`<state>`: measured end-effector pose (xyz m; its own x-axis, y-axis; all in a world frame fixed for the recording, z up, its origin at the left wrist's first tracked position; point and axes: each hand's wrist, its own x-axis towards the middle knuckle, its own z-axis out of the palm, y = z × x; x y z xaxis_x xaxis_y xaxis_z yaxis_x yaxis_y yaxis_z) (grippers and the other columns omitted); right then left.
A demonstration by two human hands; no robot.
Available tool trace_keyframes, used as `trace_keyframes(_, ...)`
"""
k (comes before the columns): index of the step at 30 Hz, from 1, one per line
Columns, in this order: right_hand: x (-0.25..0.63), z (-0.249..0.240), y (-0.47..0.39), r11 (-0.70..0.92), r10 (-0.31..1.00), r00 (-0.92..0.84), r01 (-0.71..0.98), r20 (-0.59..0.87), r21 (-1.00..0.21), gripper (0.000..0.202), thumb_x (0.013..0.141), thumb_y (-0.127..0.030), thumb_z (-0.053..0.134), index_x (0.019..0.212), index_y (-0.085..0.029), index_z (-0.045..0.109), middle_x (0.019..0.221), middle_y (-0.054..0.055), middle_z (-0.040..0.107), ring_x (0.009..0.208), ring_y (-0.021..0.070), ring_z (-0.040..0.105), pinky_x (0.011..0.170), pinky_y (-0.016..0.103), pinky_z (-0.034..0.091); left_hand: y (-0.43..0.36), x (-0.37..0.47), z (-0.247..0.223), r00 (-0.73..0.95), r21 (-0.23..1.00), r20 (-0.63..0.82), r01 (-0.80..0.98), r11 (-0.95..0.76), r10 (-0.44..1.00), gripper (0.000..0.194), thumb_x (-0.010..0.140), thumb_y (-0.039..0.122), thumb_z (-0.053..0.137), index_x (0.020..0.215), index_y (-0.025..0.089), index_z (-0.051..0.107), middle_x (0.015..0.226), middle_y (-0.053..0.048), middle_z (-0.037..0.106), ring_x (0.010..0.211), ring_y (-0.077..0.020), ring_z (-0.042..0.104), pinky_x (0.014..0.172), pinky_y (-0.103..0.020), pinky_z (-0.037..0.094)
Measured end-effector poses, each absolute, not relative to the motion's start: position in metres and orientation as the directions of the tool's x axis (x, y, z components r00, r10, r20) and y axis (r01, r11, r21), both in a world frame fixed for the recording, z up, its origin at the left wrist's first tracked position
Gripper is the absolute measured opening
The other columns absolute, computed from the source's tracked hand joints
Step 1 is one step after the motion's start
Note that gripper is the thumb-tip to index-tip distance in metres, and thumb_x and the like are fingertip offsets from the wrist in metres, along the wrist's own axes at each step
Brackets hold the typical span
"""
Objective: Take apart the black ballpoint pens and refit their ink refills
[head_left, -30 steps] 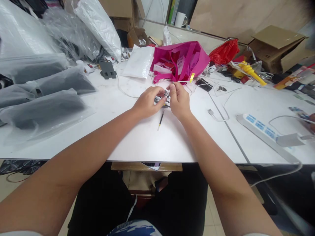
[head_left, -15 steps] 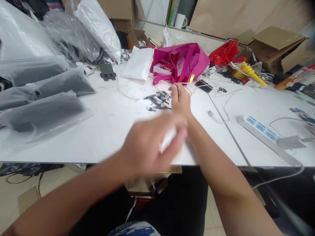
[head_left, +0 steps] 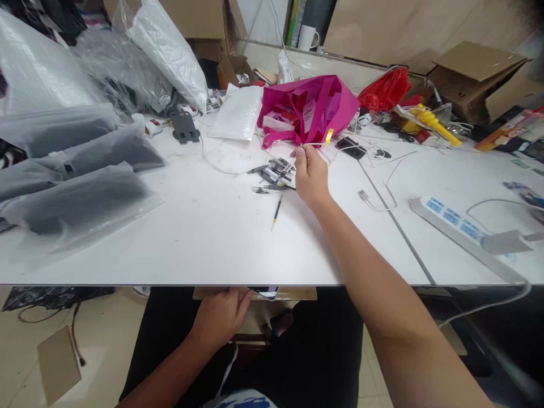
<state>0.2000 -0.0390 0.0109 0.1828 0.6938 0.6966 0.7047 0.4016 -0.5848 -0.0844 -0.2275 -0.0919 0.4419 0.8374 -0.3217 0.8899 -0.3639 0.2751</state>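
My left hand [head_left: 223, 314] is below the table's front edge, over my lap. Its thumb points toward a dark phone-like object [head_left: 267, 292] with a pale edge, partly under the table; its fingertips are hidden. My right hand [head_left: 312, 173] rests over the table, fingers closed beside a heap of pens [head_left: 276, 171]. A small tip, like the end of a pen, shows above its thumb; the rest is covered. A black pen refill [head_left: 277, 211] with a yellow band lies alone in front of the heap.
Behind my right hand stands a magenta bag [head_left: 310, 107] of small packets, next to a white padded envelope [head_left: 238, 110]. Dark items in frosted bags [head_left: 85, 198] lie left. A power strip [head_left: 463, 226] and a USB cable [head_left: 378, 207] are right.
My left hand has moved from above the table down below its front edge. The pen refill, formerly behind that hand or absent, now shows on the table. My right hand stays put.
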Motion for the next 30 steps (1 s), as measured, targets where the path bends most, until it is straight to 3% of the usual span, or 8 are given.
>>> trace_keyframes(3, 0.200, 0.011, -0.039, 0.399, 0.700, 0.180, 0.705, 0.691, -0.587, 0.061, 0.107, -0.075, 0.028, 0.095, -0.025, 0.060, 0.084, 0.006, 0.068, 0.078, 0.0216, 0.066, 0.075, 0.036, 0.049, -0.235, -0.102, -0.087, 0.448, 0.300, -0.206, 0.875, -0.380, 0.870, 0.045, 0.111, 0.040, 0.037, 0.122, 0.011, 0.069, 0.096, -0.014, 0.081, 0.089, -0.0345, 0.081, 0.076, -0.045, 0.061)
trace_keyframes(5, 0.200, 0.011, -0.039, 0.400, 0.700, 0.176, 0.706, 0.692, -0.584, 0.061, 0.107, -0.075, 0.028, 0.095, -0.025, 0.060, 0.082, 0.006, 0.068, 0.077, 0.0217, 0.065, 0.074, 0.036, 0.049, -0.240, -0.109, -0.081, 0.498, 0.405, -0.121, 0.815, -0.415, 0.859, 0.036, 0.110, 0.036, 0.041, 0.105, 0.016, 0.070, 0.084, -0.006, 0.079, 0.076, -0.0256, 0.078, 0.068, -0.036, 0.056)
trace_keyframes(8, 0.200, 0.011, -0.039, 0.400, 0.690, 0.180, 0.712, 0.701, -0.577, 0.061, 0.107, -0.076, 0.028, 0.094, -0.025, 0.060, 0.081, 0.005, 0.067, 0.075, 0.0214, 0.064, 0.073, 0.036, 0.049, -0.248, -0.113, -0.054, 0.590, 0.578, 0.108, 0.618, -0.533, 0.800, 0.041, 0.108, 0.027, 0.046, 0.069, 0.020, 0.054, 0.058, 0.003, 0.060, 0.051, -0.0106, 0.059, 0.054, -0.026, 0.040)
trace_keyframes(10, 0.200, 0.011, -0.039, 0.400, 0.685, 0.181, 0.716, 0.706, -0.572, 0.062, 0.106, -0.077, 0.026, 0.094, -0.025, 0.060, 0.079, 0.005, 0.066, 0.074, 0.0210, 0.064, 0.072, 0.036, 0.048, -0.247, -0.114, -0.025, 0.573, 0.608, 0.309, 0.494, -0.621, 0.759, 0.040, 0.105, 0.020, 0.050, 0.065, 0.020, 0.050, 0.053, 0.005, 0.049, 0.046, -0.0079, 0.046, 0.051, -0.026, 0.035)
trace_keyframes(12, 0.199, 0.011, -0.039, 0.398, 0.687, 0.177, 0.720, 0.705, -0.569, 0.063, 0.106, -0.077, 0.025, 0.094, -0.025, 0.060, 0.079, 0.004, 0.066, 0.072, 0.0205, 0.063, 0.071, 0.036, 0.047, -0.235, -0.112, 0.008, 0.516, 0.592, 0.459, 0.429, -0.683, 0.723, 0.030, 0.101, 0.016, 0.053, 0.072, 0.020, 0.059, 0.057, 0.004, 0.055, 0.049, -0.0084, 0.048, 0.053, -0.026, 0.036)
trace_keyframes(17, 0.196, 0.013, -0.041, 0.409, 0.689, 0.167, 0.713, 0.705, -0.569, 0.063, 0.107, -0.076, 0.025, 0.095, -0.024, 0.059, 0.083, 0.005, 0.068, 0.076, 0.0205, 0.065, 0.073, 0.035, 0.048, -0.142, -0.071, 0.058, 0.432, 0.502, 0.589, 0.467, -0.728, 0.683, 0.022, 0.096, 0.022, 0.061, 0.075, 0.020, 0.062, 0.060, 0.004, 0.059, 0.054, -0.0097, 0.051, 0.058, -0.026, 0.040)
trace_keyframes(24, 0.203, 0.009, -0.036, 0.415, 0.678, 0.165, 0.719, 0.717, -0.558, 0.061, 0.107, -0.075, 0.026, 0.096, -0.025, 0.059, 0.086, 0.006, 0.070, 0.077, 0.0216, 0.066, 0.074, 0.036, 0.050, -0.025, 0.017, 0.025, 0.445, 0.427, 0.646, 0.463, -0.777, 0.621, 0.009, 0.094, 0.020, 0.059, 0.100, 0.019, 0.065, 0.093, -0.005, 0.073, 0.085, -0.0171, 0.065, 0.081, -0.031, 0.051)
trace_keyframes(30, 0.203, 0.007, -0.034, 0.412, 0.667, 0.161, 0.734, 0.727, -0.540, 0.059, 0.109, -0.073, 0.026, 0.097, -0.025, 0.059, 0.085, 0.005, 0.069, 0.078, 0.0204, 0.065, 0.074, 0.035, 0.050, -0.055, 0.002, 0.044, 0.427, 0.362, 0.738, 0.402, -0.841, 0.522, 0.006, 0.096, 0.021, 0.058, 0.096, 0.020, 0.064, 0.092, -0.004, 0.073, 0.083, -0.0165, 0.067, 0.081, -0.032, 0.053)
